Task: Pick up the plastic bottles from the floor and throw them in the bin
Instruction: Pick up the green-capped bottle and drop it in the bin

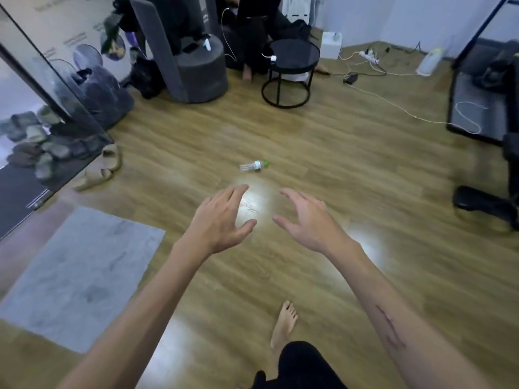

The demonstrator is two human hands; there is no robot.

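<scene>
Both forearms reach out low over the floor, the left hand (pixel 222 217) and right hand (pixel 306 220) spread with relaxed fingers and holding nothing. Ahead of them and apart from both, one clear plastic bottle (pixel 252 166) with a green cap lies on its side on the wooden floor (pixel 351 169), so the pickup looks not yet begun, and no bin is in view. Around it stand a grey mat (pixel 81 276), a round black side table (pixel 290 71) and trailing white cables (pixel 421 119).

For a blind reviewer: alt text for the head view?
Two bare open hands, left hand and right hand, reach toward a clear plastic bottle with a green cap lying on the wooden floor.
</scene>
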